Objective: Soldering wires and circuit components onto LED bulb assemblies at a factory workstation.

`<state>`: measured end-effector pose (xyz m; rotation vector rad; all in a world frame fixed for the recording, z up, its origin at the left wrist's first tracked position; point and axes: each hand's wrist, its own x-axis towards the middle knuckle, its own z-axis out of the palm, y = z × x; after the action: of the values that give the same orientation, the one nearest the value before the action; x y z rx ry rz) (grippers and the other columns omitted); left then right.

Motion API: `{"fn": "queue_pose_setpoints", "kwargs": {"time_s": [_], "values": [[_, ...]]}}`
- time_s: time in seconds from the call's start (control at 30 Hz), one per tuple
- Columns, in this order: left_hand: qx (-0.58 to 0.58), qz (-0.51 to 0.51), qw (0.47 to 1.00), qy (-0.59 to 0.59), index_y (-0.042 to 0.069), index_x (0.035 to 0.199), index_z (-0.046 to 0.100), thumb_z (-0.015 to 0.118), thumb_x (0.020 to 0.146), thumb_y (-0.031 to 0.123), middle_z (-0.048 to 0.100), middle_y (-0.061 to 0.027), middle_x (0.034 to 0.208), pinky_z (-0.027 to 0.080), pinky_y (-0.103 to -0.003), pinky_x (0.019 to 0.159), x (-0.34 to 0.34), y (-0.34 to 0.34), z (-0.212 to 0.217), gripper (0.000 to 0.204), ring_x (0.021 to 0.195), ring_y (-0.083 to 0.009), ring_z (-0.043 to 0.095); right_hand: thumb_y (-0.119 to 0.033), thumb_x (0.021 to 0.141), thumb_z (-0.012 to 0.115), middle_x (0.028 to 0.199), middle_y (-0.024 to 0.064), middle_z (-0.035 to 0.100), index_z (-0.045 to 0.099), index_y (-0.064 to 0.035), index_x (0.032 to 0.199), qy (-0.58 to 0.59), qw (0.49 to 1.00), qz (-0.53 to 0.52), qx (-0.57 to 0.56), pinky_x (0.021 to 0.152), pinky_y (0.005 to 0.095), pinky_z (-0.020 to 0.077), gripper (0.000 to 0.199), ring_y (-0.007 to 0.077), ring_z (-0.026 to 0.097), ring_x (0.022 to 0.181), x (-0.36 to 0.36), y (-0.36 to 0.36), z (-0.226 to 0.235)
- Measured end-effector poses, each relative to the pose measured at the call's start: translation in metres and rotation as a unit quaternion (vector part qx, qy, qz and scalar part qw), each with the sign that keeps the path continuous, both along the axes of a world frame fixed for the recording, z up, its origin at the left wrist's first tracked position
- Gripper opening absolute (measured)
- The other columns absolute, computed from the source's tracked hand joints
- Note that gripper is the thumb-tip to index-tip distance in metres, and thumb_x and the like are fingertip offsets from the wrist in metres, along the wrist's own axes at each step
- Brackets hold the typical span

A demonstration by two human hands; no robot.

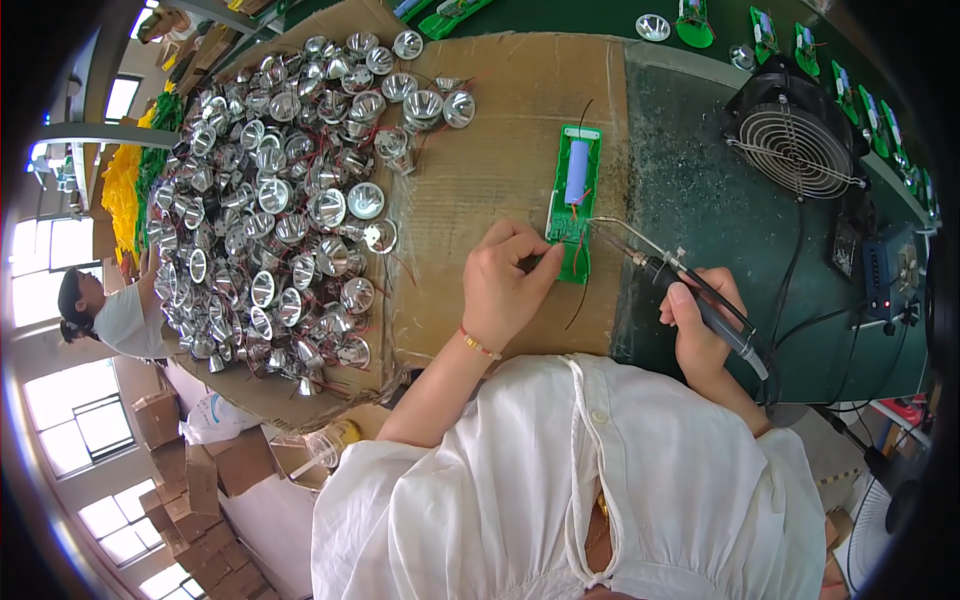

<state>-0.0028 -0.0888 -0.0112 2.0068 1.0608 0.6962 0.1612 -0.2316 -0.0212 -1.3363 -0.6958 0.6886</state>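
A green flashlight housing (574, 270) lies on the cardboard sheet in front of me, with a purple cylindrical battery (577, 172) and a small green circuit board (567, 229) in it. Thin dark wires stick out past both its ends. My left hand (508, 285) is at the board's left side, thumb and forefinger pinched together; what lies between them is too small to make out. My right hand (706, 325) grips a soldering iron (722, 328) with a thin metal feed tube alongside. The iron's tip points at the board's right edge; whether they touch I cannot tell.
Silver reflector cups (283, 195) with red wires are heaped on the left of the cardboard (480, 180). A black fan with a wire guard (795, 150) stands at the right, near a blue control box (880, 282). More green housings (694, 22) line the far edge. Another person (125, 318) is at left.
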Motion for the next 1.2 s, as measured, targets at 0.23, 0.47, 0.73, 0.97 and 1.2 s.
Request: {"fn": "queue_pose_setpoints", "kwargs": {"time_s": [0.23,0.47,0.73,0.97,1.2], "values": [[-0.182,0.067,0.978,-0.077,0.001,0.084,0.066,0.067,0.078,0.015,0.065,-0.0092,0.07,0.048,-0.025,0.055,-0.011,0.01,0.003,0.016,0.06,-0.0126,0.061,-0.006,0.081,0.062,0.065,0.0074,0.057,0.051,0.001,0.087,-0.019,0.998,-0.056,-0.014,0.05,0.0221,0.0453,0.015,0.0093,0.054,0.054,0.025,-0.007,-0.005],[-0.063,-0.118,0.98,0.145,0.004,0.069,0.066,0.059,0.073,0.014,0.063,-0.0075,0.059,0.05,-0.029,0.054,0.045,0.065,0.022,0.013,0.052,-0.0174,0.062,-0.007,0.081,0.062,0.064,0.0068,0.057,0.052,0.0007,0.086,-0.001,0.992,-0.115,-0.05,0.05,0.021,0.0442,0.014,0.0085,0.053,0.053,0.041,-0.009,-0.016],[0.343,0.016,0.92,0.187,0.012,0.117,0.054,0.067,0.068,0.045,0.052,-0.0147,0.121,0.044,-0.04,0.088,0.154,0.278,0.016,0.06,0.11,-0.0305,0.051,-0.004,0.079,0.063,0.068,0.0058,0.057,0.051,-0.0013,0.084,0.015,0.994,-0.099,-0.041,0.05,0.0217,0.0446,0.013,0.008,0.054,0.054,0.037,-0.005,-0.023],[0.241,-0.061,0.871,0.424,0.013,0.135,0.034,0.065,0.07,0.032,0.056,-0.0215,0.113,0.042,-0.04,0.091,0.121,0.345,-0.006,0.074,0.104,-0.0357,0.055,-0.009,0.078,0.066,0.074,0.0065,0.059,0.051,-0.0033,0.084,-0.036,0.994,-0.065,-0.083,0.054,0.0242,0.0442,0.017,0.0098,0.055,0.06,0.042,-0.011,-0.031],[0.208,-0.049,0.949,0.232,0.005,0.119,0.045,0.064,0.07,0.028,0.062,-0.0208,0.089,0.049,-0.044,0.073,0.117,0.211,0.067,0.056,0.084,-0.0353,0.06,-0.007,0.083,0.058,0.068,0.0079,0.053,0.046,-0.0004,0.086,-0.017,0.997,-0.073,-0.027,0.048,0.0221,0.0419,0.014,0.0099,0.051,0.054,0.039,-0.007,-0.025]]}}
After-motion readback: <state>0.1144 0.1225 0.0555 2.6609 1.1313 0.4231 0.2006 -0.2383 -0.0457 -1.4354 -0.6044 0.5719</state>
